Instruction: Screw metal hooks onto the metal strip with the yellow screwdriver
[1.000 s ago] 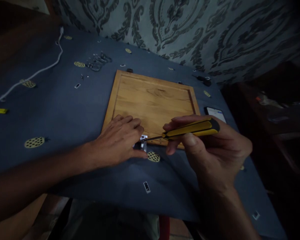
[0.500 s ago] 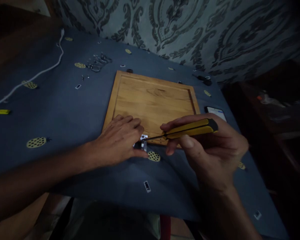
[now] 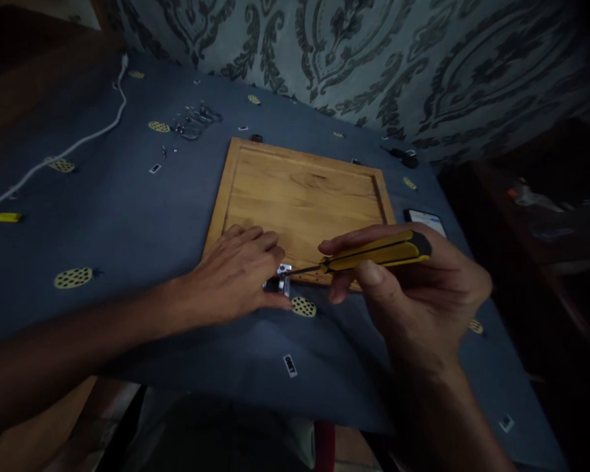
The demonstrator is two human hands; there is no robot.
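Note:
A wooden panel with a raised frame [image 3: 305,190] lies flat on the cloth-covered table. At its near edge sits a small shiny metal hinge [image 3: 284,270], partly hidden by my left hand [image 3: 243,272]. The fingers of that hand curl over the panel's edge, and its thumb lies along the hinge's near side, pinning it there. My right hand [image 3: 413,295] is closed around the yellow and black handle of a screwdriver [image 3: 373,254]. Its dark shaft points left, with the tip at the hinge; whether it sits in a screw is too small to tell.
Several metal pieces [image 3: 196,121] lie at the back left, with small screws [image 3: 165,152] close by. A white cable [image 3: 86,141] crosses the left side of the blue tablecloth [image 3: 128,216]. A phone [image 3: 425,221] and a dark object [image 3: 406,156] lie to the right.
The screwdriver handle looks slightly turned in my right hand. My left hand stays on the hinge and panel, and the whole view has shifted a little.

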